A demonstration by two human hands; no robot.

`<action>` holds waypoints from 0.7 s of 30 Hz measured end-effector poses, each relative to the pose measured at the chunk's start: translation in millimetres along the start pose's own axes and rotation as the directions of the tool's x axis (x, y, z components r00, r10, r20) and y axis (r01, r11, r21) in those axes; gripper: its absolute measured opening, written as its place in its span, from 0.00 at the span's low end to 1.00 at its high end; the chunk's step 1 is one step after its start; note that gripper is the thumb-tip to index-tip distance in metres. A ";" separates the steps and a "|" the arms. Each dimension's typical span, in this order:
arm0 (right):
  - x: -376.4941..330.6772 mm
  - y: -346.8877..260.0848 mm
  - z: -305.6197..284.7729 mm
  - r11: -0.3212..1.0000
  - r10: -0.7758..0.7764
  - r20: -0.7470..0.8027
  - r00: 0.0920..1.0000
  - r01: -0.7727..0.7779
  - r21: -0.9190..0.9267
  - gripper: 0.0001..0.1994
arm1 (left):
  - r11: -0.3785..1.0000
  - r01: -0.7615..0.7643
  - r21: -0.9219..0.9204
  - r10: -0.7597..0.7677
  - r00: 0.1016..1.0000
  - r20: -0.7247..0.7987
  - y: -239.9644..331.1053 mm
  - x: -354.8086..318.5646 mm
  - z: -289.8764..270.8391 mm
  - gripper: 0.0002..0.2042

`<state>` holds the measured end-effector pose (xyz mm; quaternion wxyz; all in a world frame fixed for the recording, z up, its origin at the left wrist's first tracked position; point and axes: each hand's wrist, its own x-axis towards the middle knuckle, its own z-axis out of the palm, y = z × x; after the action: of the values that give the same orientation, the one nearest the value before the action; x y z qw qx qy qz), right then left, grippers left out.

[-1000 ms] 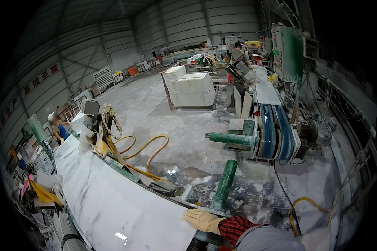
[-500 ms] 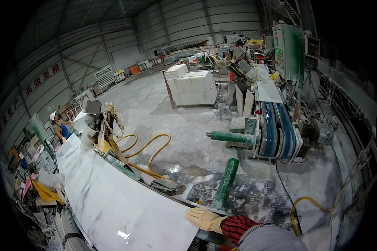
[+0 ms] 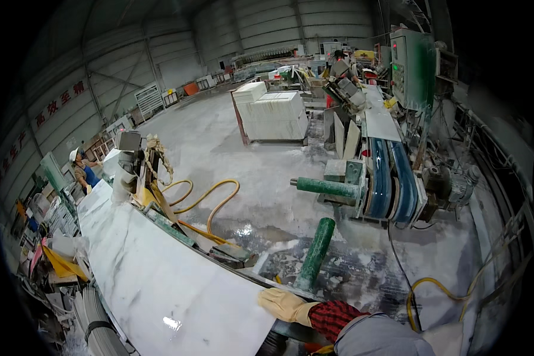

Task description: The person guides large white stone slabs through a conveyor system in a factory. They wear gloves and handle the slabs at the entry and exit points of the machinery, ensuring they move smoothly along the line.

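A long white marble slab [image 3: 178, 273] with grey veins lies wet and shiny along the left and lower part of the head view. My right hand [image 3: 283, 304], in a cream rubber glove, rests on the slab's near right corner. Its fingers stretch out flat along the edge, and their undersides are hidden. A red-and-black checked cuff [image 3: 333, 320] and a grey sleeve [image 3: 380, 337] lead to it. Just beyond the hand, a green roller [image 3: 315, 254] sticks out over the floor. My left hand is outside the picture.
A machine with blue belts [image 3: 404, 184] and another green roller [image 3: 326, 187] stands to the right, below a green control cabinet [image 3: 412, 70]. Yellow hoses [image 3: 210, 202] cross the wet floor. Stacked white slabs [image 3: 273, 115] stand farther back. Another person [image 3: 86, 172] works at the slab's far end.
The whole view has shifted slightly, with the scene sitting a little higher in the picture. My right hand stays flat on the slab's corner.
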<state>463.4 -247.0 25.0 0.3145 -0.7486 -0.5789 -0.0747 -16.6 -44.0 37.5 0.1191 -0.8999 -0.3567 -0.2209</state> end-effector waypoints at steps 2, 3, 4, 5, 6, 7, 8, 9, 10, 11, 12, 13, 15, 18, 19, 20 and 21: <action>5.3 -5.5 -12.9 0.994 -0.104 -0.056 0.993 0.103 -0.033 0.22 | 0.997 0.071 -0.009 -0.070 0.994 0.082 -3.7 -5.1 7.2 0.22; 6.8 -15.8 -10.9 0.987 -0.160 -0.085 0.983 0.157 -0.034 0.23 | 0.992 0.128 0.002 -0.127 0.979 0.158 -6.5 -1.7 11.2 0.23; 1.1 -27.8 -6.1 0.979 -0.198 -0.142 0.970 0.202 0.019 0.23 | 0.981 0.194 0.018 -0.193 0.954 0.231 -9.9 -6.8 7.7 0.23; -8.7 -42.4 -1.1 0.958 -0.247 -0.206 0.947 0.271 0.094 0.23 | 0.996 0.056 0.065 -0.072 0.960 0.269 6.2 -7.9 -27.8 0.23; -21.7 -58.9 2.0 0.933 -0.272 -0.258 0.927 0.319 0.164 0.23 | 0.993 -0.088 0.084 0.055 0.940 0.337 25.7 1.6 -57.8 0.24; -29.3 -87.5 -9.5 0.897 -0.107 -0.021 0.994 0.105 0.429 0.21 | 1.000 0.004 -0.025 0.005 0.938 0.346 30.4 7.0 -64.0 0.24; -40.7 -105.5 -9.3 0.820 -0.067 0.110 0.992 -0.007 0.572 0.19 | 0.986 0.089 -0.138 -0.038 0.941 0.337 30.2 7.2 -52.0 0.24; -50.5 -124.4 -8.3 0.718 -0.046 0.235 0.971 -0.131 0.684 0.18 | 0.968 0.191 -0.162 -0.136 0.943 0.303 20.5 -4.7 -31.1 0.24; -76.1 -133.8 21.7 0.500 -0.009 0.501 0.865 -0.430 0.752 0.21 | 0.939 0.280 -0.201 -0.221 0.937 0.271 11.0 -17.6 -10.3 0.24; -73.5 -141.2 26.9 0.370 -0.014 0.733 0.680 -0.678 0.636 0.23 | 0.916 0.360 -0.175 -0.330 0.927 0.179 15.8 -25.2 0.7 0.22; -68.7 -151.2 29.3 0.246 -0.041 0.899 0.437 -0.867 0.433 0.26 | 0.889 0.426 -0.167 -0.418 0.905 0.084 22.1 -28.9 8.3 0.19; -78.6 -158.1 60.5 -0.018 -0.001 0.881 0.473 -0.881 0.472 0.28 | 0.861 0.406 -0.307 -0.395 0.913 0.101 16.1 -39.2 9.8 0.21; -86.6 -163.5 140.4 -0.219 0.122 0.831 0.543 -0.802 0.556 0.30 | 0.869 0.417 -0.267 -0.388 0.909 0.154 21.7 -31.4 -8.7 0.20; -70.8 -191.8 201.9 -0.198 0.318 0.744 0.587 -0.727 0.658 0.27 | 0.842 0.302 -0.446 -0.338 0.941 -0.002 24.9 -28.5 -19.8 0.19; -64.2 -206.2 207.0 -0.290 0.381 0.750 0.541 -0.700 0.653 0.26 | 0.852 0.232 -0.470 -0.295 0.953 -0.065 22.7 -28.6 -19.8 0.20; -41.2 -206.0 183.9 -0.521 0.439 0.808 0.394 -0.621 0.586 0.25 | 0.849 0.137 -0.510 -0.231 0.965 -0.125 23.6 -17.4 -13.7 0.21; -32.9 -207.9 164.0 -0.715 0.451 0.860 0.239 -0.479 0.509 0.23 | 0.830 0.125 -0.543 -0.137 0.990 0.020 19.6 -2.7 -18.0 0.23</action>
<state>221.5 -155.2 -40.5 0.6760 -0.4229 0.1888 0.5732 -10.4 -66.4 50.9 -0.1525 -0.8679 -0.3391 -0.3294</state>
